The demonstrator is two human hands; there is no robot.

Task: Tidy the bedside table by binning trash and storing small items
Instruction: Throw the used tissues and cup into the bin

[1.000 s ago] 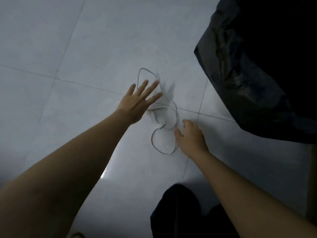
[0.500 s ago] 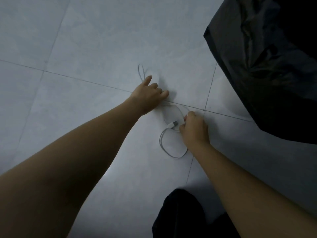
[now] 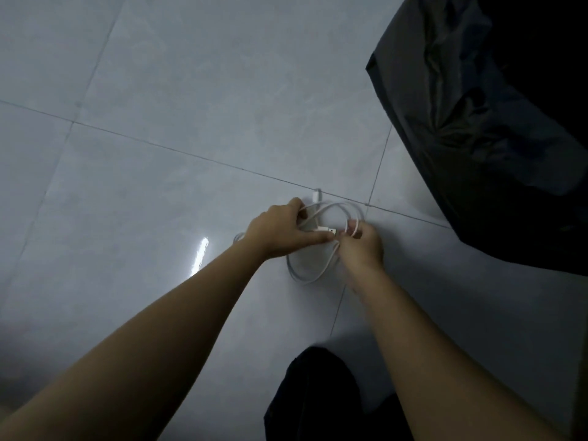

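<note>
Thin white charging cable [image 3: 306, 277] is on the pale grey tiled floor [image 3: 191, 90], centre-right, gathered in loops between my two hands. Its near loop lies on the tile and the far loops are lifted.

My left hand [image 3: 280, 232] has its fingers curled round the far-left loops, one digit stretched right toward the metal USB plug [image 3: 328, 231]. My right hand [image 3: 361, 246] has its fingers curled, pinching the right side of the loops. The hands nearly touch at the plug. A small white connector [image 3: 316, 195] sticks out far of the left hand, at the grout line.

The crumpled black plastic bag [image 3: 477, 138] fills the far right. Its left edge is near the right hand, not touching. There is open tile left and far. A dark cloth-covered knee [image 3: 315, 393] is near, between my forearms.

Versus half a second ago, the left hand has come nearer and right, off the far loop it pressed. A second ago its fingers were spread flat. The cable was sprawled then and is now bunched tighter.
</note>
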